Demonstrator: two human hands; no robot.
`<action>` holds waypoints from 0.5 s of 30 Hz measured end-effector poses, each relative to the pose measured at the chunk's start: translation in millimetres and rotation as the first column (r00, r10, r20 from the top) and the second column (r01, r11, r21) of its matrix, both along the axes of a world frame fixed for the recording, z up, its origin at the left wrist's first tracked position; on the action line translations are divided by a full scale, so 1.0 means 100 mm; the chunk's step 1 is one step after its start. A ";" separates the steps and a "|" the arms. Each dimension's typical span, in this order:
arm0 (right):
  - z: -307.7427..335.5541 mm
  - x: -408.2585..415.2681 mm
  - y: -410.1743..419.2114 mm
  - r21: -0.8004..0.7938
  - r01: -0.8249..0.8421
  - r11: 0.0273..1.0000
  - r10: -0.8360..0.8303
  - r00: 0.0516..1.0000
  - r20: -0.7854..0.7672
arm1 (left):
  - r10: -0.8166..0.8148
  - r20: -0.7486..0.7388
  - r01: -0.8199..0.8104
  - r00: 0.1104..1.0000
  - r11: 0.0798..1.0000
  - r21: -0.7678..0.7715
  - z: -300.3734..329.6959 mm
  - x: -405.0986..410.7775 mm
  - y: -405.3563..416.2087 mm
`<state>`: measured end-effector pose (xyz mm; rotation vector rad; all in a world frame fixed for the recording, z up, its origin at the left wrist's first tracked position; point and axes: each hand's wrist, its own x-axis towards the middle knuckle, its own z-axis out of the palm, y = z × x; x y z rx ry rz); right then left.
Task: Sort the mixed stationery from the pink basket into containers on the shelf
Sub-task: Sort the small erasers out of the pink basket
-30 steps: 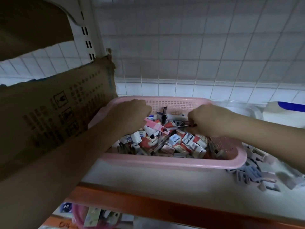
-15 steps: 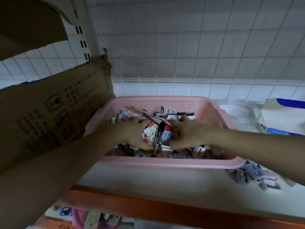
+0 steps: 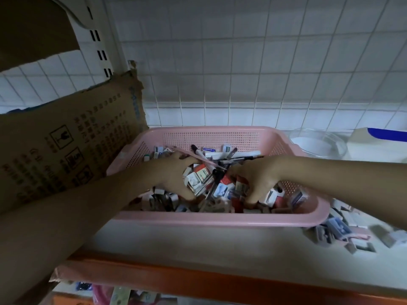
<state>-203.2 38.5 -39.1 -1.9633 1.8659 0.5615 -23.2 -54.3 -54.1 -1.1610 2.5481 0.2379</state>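
A pink mesh basket (image 3: 209,219) stands on the white shelf, filled with small red-and-white stationery boxes (image 3: 199,174) and black pens (image 3: 233,159). Both my hands are inside it, facing each other over the middle of the heap. My left hand (image 3: 167,173) curls its fingers and thumb round a clump of the small boxes. My right hand (image 3: 257,178) digs its curled fingers into the boxes and pens from the other side. A pink strip lies across the pile by my left fingers. The basket's bottom is hidden by the contents.
A brown cardboard box (image 3: 66,148) leans close against the basket's left side. A clear glass bowl (image 3: 319,144) and a white-and-blue box (image 3: 381,142) stand at the back right. Several loose small boxes (image 3: 343,232) lie right of the basket. An orange shelf edge (image 3: 198,280) runs along the front.
My hands came together from the basket's two sides to its middle and now cup a clump of boxes and pens between them. The basket has not moved.
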 end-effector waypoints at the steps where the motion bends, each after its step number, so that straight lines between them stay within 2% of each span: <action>1: -0.02 0.02 -0.01 -0.015 0.003 1.000 -0.003 1.000 0.009 | 0.007 0.005 -0.007 1.000 1.000 -0.018 -0.03 0.00 0.02; 5: -0.15 0.09 -0.02 -0.126 0.065 0.990 -0.049 0.991 0.123 | 0.026 0.052 -0.022 0.998 0.997 -0.078 -0.14 -0.13 0.19; 8: -0.21 0.07 0.00 -0.192 0.044 0.980 -0.025 0.994 0.102 | 0.043 0.088 -0.037 0.995 0.997 -0.068 -0.08 -0.17 0.18; 15: -0.10 0.02 -0.05 -0.088 -0.002 0.996 0.009 0.997 0.076 | 0.077 -0.055 -0.081 0.996 0.994 -0.073 -0.12 -0.05 0.16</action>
